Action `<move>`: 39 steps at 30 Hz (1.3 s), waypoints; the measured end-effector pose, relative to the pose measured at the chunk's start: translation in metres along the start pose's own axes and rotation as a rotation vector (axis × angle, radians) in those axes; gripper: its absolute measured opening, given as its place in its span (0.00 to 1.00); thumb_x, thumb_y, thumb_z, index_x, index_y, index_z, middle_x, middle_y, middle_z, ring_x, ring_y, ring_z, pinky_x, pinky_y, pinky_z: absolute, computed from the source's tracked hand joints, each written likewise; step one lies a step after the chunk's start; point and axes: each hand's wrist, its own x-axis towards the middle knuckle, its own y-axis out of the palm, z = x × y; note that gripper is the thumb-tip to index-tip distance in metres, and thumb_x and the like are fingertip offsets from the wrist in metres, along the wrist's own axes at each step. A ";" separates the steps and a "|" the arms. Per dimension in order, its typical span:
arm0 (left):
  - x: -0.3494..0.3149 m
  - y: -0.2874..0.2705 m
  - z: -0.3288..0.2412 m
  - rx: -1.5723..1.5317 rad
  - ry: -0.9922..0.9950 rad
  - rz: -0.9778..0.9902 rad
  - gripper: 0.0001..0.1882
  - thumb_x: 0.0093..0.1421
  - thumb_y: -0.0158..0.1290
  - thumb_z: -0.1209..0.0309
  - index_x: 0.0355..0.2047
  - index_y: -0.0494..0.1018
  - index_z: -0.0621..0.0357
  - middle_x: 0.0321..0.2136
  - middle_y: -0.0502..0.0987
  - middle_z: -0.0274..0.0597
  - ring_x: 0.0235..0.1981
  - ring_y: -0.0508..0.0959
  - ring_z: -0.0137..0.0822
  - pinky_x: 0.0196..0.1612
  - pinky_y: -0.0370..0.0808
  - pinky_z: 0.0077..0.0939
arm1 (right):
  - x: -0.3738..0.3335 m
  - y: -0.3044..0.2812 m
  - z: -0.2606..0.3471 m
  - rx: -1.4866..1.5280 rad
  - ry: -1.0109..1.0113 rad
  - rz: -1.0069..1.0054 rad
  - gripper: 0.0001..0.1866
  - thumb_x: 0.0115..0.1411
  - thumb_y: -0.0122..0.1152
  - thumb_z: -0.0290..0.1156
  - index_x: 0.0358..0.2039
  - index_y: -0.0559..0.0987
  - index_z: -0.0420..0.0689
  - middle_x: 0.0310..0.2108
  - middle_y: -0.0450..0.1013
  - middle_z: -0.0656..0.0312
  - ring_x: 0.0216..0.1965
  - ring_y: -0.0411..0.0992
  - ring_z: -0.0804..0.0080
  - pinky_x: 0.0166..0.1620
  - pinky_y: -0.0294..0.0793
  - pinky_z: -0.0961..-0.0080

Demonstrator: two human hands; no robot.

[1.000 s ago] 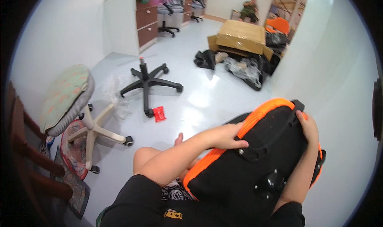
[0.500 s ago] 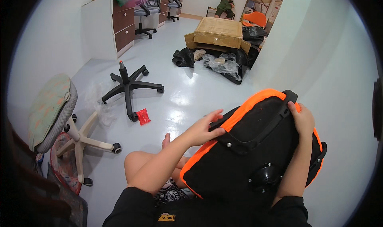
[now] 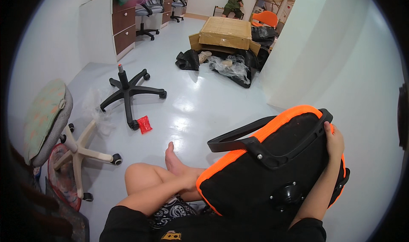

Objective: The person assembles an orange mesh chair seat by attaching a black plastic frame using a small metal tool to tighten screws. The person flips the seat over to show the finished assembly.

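Observation:
A black and orange chair seat (image 3: 238, 178) rests tilted against my lap, its black underside facing me. A round black fitting (image 3: 287, 194) with bolts sits on that underside. A black armrest (image 3: 234, 142) is bolted along the upper left edge, its loop sticking out to the left. My right hand (image 3: 335, 142) grips the upper right edge of the seat, thumb on the near side by the armrest's end. My left hand (image 3: 190, 180) is low by my crossed legs, beside the seat's left edge; its fingers are hidden.
A black five-legged chair base (image 3: 128, 91) stands on the floor ahead, near a red packet (image 3: 145, 125). At left is a chair with a cream base (image 3: 79, 150). An open cardboard box (image 3: 225, 32) lies farther off among plastic wrapping. A person (image 3: 233, 5) sits at the back.
My left hand has let go of the armrest and dropped toward my legs. The right hand keeps hold of the seat, which has shifted slightly lower. The view has turned slightly right.

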 end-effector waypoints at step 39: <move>-0.037 0.039 -0.100 1.197 -0.441 0.082 0.16 0.61 0.48 0.64 0.43 0.76 0.61 0.41 0.78 0.54 0.42 0.77 0.46 0.46 0.71 0.33 | 0.017 0.007 -0.051 0.279 0.065 0.067 0.37 0.60 0.42 0.63 0.51 0.75 0.42 0.48 0.74 0.54 0.53 0.69 0.65 0.56 0.61 0.71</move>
